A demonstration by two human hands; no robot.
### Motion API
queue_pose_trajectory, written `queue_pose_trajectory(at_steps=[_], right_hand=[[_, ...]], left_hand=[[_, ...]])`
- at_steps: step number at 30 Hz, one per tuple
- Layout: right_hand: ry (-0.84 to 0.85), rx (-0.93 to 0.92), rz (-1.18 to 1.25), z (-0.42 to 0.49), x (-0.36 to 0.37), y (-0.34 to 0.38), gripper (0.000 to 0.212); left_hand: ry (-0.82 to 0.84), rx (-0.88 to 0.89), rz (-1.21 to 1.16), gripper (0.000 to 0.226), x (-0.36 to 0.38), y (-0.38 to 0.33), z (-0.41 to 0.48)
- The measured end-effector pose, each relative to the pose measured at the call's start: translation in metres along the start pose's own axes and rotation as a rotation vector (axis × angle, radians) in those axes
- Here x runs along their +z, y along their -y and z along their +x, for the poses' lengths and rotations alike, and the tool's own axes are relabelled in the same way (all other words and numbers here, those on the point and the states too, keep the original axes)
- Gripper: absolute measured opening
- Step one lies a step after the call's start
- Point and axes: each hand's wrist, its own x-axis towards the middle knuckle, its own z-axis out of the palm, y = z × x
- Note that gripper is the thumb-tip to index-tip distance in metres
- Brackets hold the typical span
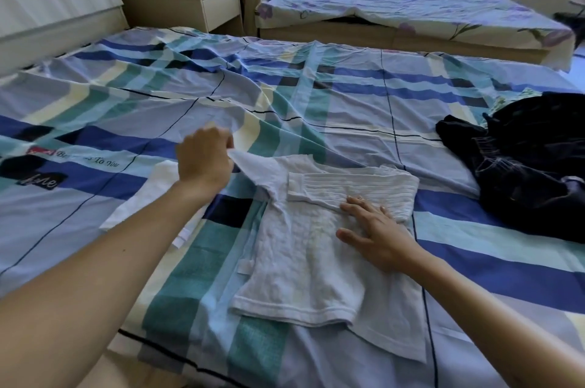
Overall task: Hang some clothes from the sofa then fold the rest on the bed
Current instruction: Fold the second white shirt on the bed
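One white top (300,261) lies on the bed (348,96), left grip (204,159) pinching its sleeve (253,167), apparently to fold it inward, right grip (373,229) flat, fingers straight, pinning the body against shifting.

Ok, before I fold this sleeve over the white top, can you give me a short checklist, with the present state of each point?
1. Left hand has a firm pinch on the sleeve: ok, the tip is lifted off the sheet.
2. Right hand holds the white top in place: ok, fingers lie flat on it.
3. Body of the top is smooth: not ok, creases show across the middle.
4. Second white garment is out of the way: ok, it lies apart, under the left forearm.
5. Dark clothes are out of the way: ok, piled far to the right.
6. Sleeve is not twisted underneath: cannot tell.
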Motion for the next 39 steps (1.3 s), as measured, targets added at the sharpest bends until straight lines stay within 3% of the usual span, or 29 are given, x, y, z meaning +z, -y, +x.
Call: queue_pose_trajectory(at_steps=[4, 6, 8, 10, 13, 15, 17, 19, 23, 25, 28, 32, 39], right_hand=[[-0.014, 0.029, 0.020, 0.001, 0.002, 0.006, 0.064], [-0.025, 0.045, 0.082, 0.002, 0.000, 0.010, 0.062], [-0.066, 0.055, 0.322, 0.001, -0.005, 0.011, 0.058], [-0.121, 0.106, 0.624, -0.002, -0.011, 0.011, 0.051], [-0.225, 0.166, 0.928, -0.004, -0.020, 0.003, 0.039], [-0.238, 0.215, 1.122, -0.003, -0.025, 0.003, 0.038], [-0.251, 0.281, 1.208, -0.003, -0.027, 0.003, 0.053], [-0.261, 0.298, 1.190, -0.003, -0.026, 0.005, 0.072], [-0.294, 0.313, 1.058, 0.006, -0.030, 0.003, 0.086], [-0.282, 0.310, 1.005, 0.012, -0.038, 0.000, 0.068], [-0.223, 0.302, 0.892, 0.016, -0.043, -0.001, 0.022], [-0.241, 0.264, 0.772, 0.017, -0.042, -0.003, 0.008], [-0.513, 0.312, 0.637, 0.023, -0.062, -0.029, 0.017]], left_hand=[[-0.383, 0.360, -0.006, 0.037, -0.005, -0.016, 0.016], [-0.448, 0.547, -0.063, 0.058, 0.001, -0.043, 0.008], [-0.452, 0.614, -0.109, 0.078, 0.011, -0.069, -0.005], [-0.376, 0.528, -0.115, 0.094, 0.025, -0.089, -0.018], [-0.089, 0.291, -0.134, 0.122, 0.045, -0.108, -0.027], [0.157, 0.188, -0.196, 0.106, 0.057, -0.114, -0.026], [0.344, 0.184, -0.280, 0.068, 0.066, -0.115, -0.026], [0.455, 0.288, -0.261, 0.044, 0.071, -0.111, -0.027], [0.564, 0.405, -0.171, 0.050, 0.076, -0.110, -0.034], [0.580, 0.435, -0.103, 0.063, 0.080, -0.108, -0.037], [0.640, 0.380, -0.048, 0.083, 0.084, -0.103, -0.035], [0.723, 0.265, -0.072, 0.086, 0.089, -0.097, -0.026], [0.638, 0.112, -0.177, 0.065, 0.102, -0.090, -0.012]])
